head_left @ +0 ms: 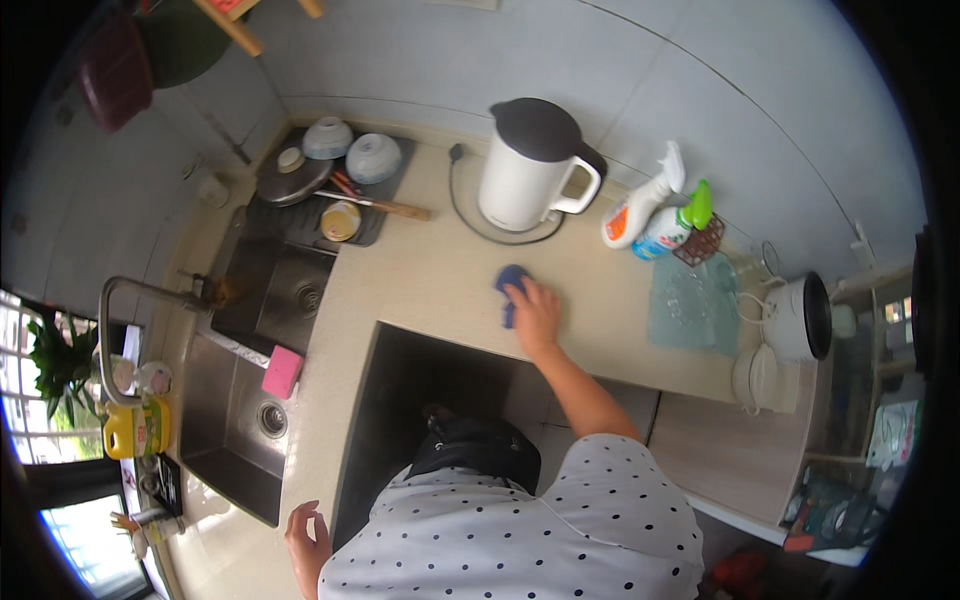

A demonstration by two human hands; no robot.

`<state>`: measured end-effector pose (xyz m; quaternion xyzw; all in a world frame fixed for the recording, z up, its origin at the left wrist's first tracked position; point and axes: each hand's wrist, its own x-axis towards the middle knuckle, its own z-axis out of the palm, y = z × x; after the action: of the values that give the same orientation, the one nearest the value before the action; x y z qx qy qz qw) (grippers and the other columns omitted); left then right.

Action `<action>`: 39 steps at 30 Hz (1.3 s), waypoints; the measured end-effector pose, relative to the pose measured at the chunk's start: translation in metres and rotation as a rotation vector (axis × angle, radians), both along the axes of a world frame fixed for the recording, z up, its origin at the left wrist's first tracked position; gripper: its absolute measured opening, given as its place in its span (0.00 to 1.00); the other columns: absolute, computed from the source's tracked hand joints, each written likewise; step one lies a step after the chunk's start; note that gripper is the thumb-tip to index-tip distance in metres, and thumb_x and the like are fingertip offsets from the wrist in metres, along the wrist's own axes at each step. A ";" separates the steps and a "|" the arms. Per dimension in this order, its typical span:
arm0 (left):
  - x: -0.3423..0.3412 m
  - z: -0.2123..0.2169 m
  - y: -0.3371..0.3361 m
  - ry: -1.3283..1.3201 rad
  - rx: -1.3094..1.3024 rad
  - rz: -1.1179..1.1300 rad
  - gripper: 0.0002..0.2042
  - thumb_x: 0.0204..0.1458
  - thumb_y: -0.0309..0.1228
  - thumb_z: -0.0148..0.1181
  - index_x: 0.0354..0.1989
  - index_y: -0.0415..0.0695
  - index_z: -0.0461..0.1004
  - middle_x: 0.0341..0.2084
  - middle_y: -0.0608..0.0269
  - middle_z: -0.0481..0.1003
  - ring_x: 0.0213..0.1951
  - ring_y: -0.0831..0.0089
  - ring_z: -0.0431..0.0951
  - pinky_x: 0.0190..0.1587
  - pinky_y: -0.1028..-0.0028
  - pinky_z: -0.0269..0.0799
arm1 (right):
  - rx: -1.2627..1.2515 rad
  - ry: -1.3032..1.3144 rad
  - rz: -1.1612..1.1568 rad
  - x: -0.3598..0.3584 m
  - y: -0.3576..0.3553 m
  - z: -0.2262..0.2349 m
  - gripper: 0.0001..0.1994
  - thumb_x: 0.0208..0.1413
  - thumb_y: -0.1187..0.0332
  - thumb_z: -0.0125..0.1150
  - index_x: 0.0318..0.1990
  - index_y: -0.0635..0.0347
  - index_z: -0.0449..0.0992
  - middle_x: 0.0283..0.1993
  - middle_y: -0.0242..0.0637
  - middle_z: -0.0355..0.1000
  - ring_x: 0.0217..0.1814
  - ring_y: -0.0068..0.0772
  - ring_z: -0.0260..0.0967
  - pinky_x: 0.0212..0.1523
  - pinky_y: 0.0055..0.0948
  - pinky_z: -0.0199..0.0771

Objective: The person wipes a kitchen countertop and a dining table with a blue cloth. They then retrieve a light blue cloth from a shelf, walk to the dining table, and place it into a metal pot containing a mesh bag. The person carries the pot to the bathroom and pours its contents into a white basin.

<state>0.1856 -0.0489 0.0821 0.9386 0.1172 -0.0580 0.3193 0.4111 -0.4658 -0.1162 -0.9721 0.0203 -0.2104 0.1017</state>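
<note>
My right hand (535, 312) presses a dark blue cloth (512, 277) flat on the cream countertop (420, 275), in front of the kettle. Part of the cloth is covered by my fingers. At the lower left, my left hand (308, 538) hangs by the counter's edge with nothing in it, its fingers loosely bent and apart. A white electric kettle (520, 180) with a dark lid stands behind the cloth, its cord (470, 222) curving over the counter.
Two spray bottles (645, 210) and a glass board (690, 305) are at the right, near white pots (790, 320). On the left are a double sink (235, 390) with a pink sponge (283, 371), a drying mat (385, 215) with bowls (372, 158), a lid and a knife.
</note>
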 end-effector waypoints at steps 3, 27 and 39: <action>0.024 0.009 -0.017 0.065 0.004 -0.056 0.09 0.47 0.19 0.50 0.37 0.37 0.72 0.32 0.50 0.73 0.33 0.58 0.74 0.38 0.66 0.69 | -0.093 -0.030 -0.191 -0.067 -0.080 0.001 0.17 0.46 0.74 0.50 0.45 0.44 0.74 0.53 0.37 0.65 0.53 0.43 0.61 0.54 0.45 0.58; 0.038 0.034 -0.014 -0.202 -0.130 -0.039 0.08 0.47 0.20 0.54 0.36 0.38 0.73 0.33 0.52 0.74 0.37 0.59 0.75 0.41 0.70 0.69 | 0.995 0.557 0.853 0.054 0.140 0.138 0.12 0.54 0.70 0.56 0.45 0.63 0.69 0.40 0.34 0.71 0.39 0.20 0.68 0.41 0.22 0.69; 0.077 0.083 0.048 -0.810 -0.171 0.104 0.25 0.38 0.23 0.66 0.49 0.41 0.66 0.46 0.57 0.68 0.48 0.68 0.69 0.50 0.71 0.67 | 1.153 1.496 1.176 0.001 0.341 0.312 0.24 0.50 0.64 0.61 0.52 0.61 0.60 0.44 0.39 0.67 0.44 0.26 0.67 0.41 0.24 0.71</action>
<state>0.2623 -0.0005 0.1655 0.8485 0.0242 0.3228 0.4187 0.4117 -0.1247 0.1954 -0.5195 -0.2926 0.5507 0.5841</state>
